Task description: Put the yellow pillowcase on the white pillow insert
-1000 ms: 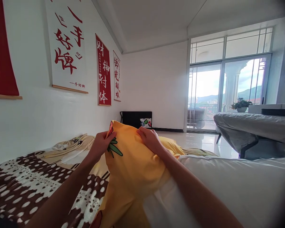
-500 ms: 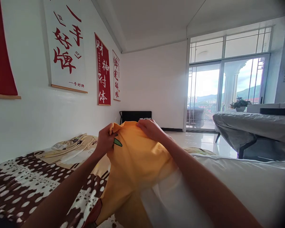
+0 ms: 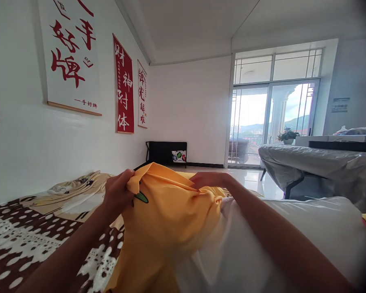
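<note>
A yellow pillowcase (image 3: pixel 167 211) with a green leaf print hangs bunched in front of me, its upper edge held up between both hands. My left hand (image 3: pixel 118 190) is closed on the left corner of that edge. At the right part of the edge is my right hand (image 3: pixel 210 180), its fingers bent over the fabric and partly hidden by it. Close against the yellow cloth lies a white pillow (image 3: pixel 317 228), running under my right forearm. How far the pillow reaches inside the pillowcase is hidden.
A brown and cream patterned blanket (image 3: pixel 24 240) spreads at the left, beside the white wall. Farther right stands a table under a plastic cover (image 3: pixel 308 158), with a potted plant (image 3: pixel 288 136) near it. A black folded object (image 3: pixel 163 153) leans at the back wall.
My hands have moved farther apart, lowering the pillowcase edge and stretching it wider. The right fingers now tuck over the edge. The view has turned slightly to the right.
</note>
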`<state>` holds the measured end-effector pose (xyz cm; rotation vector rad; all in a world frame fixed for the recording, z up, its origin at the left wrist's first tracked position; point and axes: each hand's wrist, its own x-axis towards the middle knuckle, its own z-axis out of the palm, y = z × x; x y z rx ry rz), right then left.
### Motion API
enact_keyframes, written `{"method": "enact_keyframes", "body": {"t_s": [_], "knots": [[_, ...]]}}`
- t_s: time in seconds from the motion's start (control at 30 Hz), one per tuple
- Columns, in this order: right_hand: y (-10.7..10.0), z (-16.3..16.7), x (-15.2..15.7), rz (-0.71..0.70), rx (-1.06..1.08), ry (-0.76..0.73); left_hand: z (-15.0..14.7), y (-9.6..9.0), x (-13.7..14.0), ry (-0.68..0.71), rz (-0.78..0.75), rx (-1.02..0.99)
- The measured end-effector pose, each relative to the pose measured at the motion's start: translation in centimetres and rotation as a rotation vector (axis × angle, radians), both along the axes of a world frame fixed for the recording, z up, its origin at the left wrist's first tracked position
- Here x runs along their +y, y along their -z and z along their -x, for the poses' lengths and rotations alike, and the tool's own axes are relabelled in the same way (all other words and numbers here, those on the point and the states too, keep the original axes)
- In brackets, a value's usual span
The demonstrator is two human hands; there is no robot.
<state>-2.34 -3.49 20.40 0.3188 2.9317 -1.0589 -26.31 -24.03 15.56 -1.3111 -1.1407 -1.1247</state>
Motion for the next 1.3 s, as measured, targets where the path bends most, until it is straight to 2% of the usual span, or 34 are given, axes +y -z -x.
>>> {"method": "enact_keyframes", "body": {"t_s": [0.07, 0.13, 0.23, 0.33, 0.43, 0.53, 0.63, 0.7, 0.73, 0.8, 0.9, 1.0, 1.1, 1.17, 1.3], "knots": [[1.5, -0.1, 1.1, 0.170, 0.002, -0.011, 0.0, 0.2, -1.2, -0.039, 0.017, 0.045], [3.0, 0.3, 1.9, 0.186, -0.027, 0.019, 0.1, 0.3, -2.2, -0.050, 0.051, 0.085], [4.8, 1.4, 2.0, 0.061, -0.109, 0.017, 0.3, 0.2, -3.1, -0.055, 0.056, 0.015], [4.8, 2.0, 0.9, -0.126, -0.162, 0.046, 0.6, -0.1, -3.0, -0.011, 0.080, -0.297], [2.8, 1.8, -0.3, -0.377, -0.070, 0.212, 1.1, -0.8, -2.3, 0.088, 0.091, -0.629], [-0.6, 0.8, -1.1, -0.639, 0.062, 0.465, 1.5, -1.8, -1.3, 0.226, 0.050, -0.896], [-3.7, -0.5, -1.5, -0.883, 0.220, 0.756, 2.0, -2.8, -0.4, 0.413, 0.008, -1.009], [-4.7, -1.4, -1.4, -0.957, 0.300, 0.827, 2.6, -3.2, 0.0, 0.453, -0.053, -0.993], [-4.8, -1.9, -1.2, -0.964, 0.325, 0.787, 3.0, -3.2, 0.3, 0.426, -0.070, -0.969], [-3.8, -2.6, -0.7, -0.895, 0.345, 0.585, 4.1, -2.7, 0.8, 0.336, -0.050, -0.935], [-0.9, -3.1, 0.4, -0.595, 0.250, 0.309, 5.9, -1.1, 2.1, 0.263, 0.050, -0.985], [1.9, -2.6, 1.1, -0.309, 0.269, 0.259, 7.2, 0.7, 3.9, 0.270, 0.046, -1.052], [3.0, -1.9, 1.6, -0.131, 0.399, 0.254, 7.6, 1.9, 5.6, 0.254, -0.031, -1.098], [2.7, -2.0, 2.2, -0.174, 0.306, 0.286, 7.6, 2.2, 6.4, 0.207, -0.054, -1.064], [1.2, -4.0, 3.5, -0.494, -0.138, 0.441, 7.9, 2.5, 6.7, 0.132, -0.033, -0.935]]}}
